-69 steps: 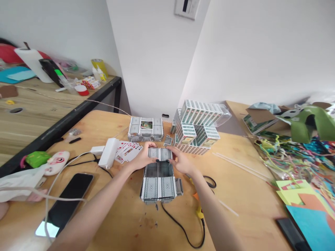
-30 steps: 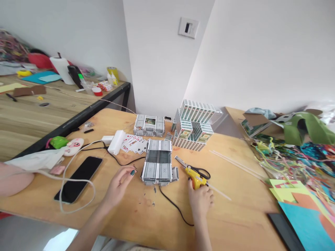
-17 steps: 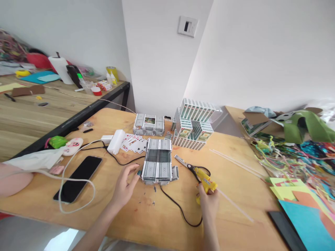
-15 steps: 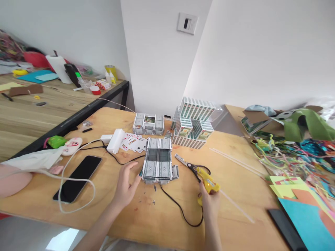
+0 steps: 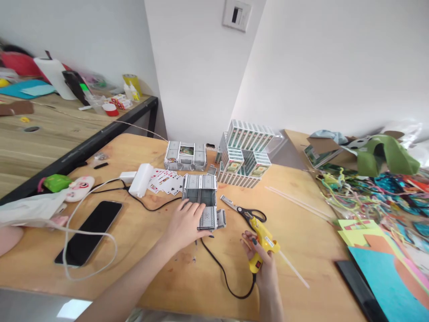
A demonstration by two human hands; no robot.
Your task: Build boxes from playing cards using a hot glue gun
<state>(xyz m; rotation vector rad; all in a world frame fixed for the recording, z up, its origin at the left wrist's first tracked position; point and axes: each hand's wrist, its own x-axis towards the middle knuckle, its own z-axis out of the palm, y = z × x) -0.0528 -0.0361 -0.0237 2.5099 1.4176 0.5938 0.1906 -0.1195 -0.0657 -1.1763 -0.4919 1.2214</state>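
My left hand (image 5: 186,223) rests on the near end of a box built from playing-card backs (image 5: 202,200), its fingers curled over the box's top and side. My right hand (image 5: 260,264) is wrapped round the handle of a yellow glue gun (image 5: 262,242), held just above the wooden table (image 5: 154,277), nozzle pointing away from me. The gun's black cord (image 5: 223,277) loops across the table between my hands. Black-handled scissors (image 5: 243,211) lie just beyond the gun.
A fan of playing cards (image 5: 166,183), a second card-built box (image 5: 186,156) and a stack of card packs (image 5: 246,154) sit behind. A black phone (image 5: 89,232), white cable (image 5: 83,264) and white charger (image 5: 140,180) lie left. Glue sticks (image 5: 298,203) and paper scraps (image 5: 375,210) fill the right.
Both hands left the far end of the box. My right hand picked up the glue gun from beside the scissors and drew it nearer. My left hand settled onto the box's near end.
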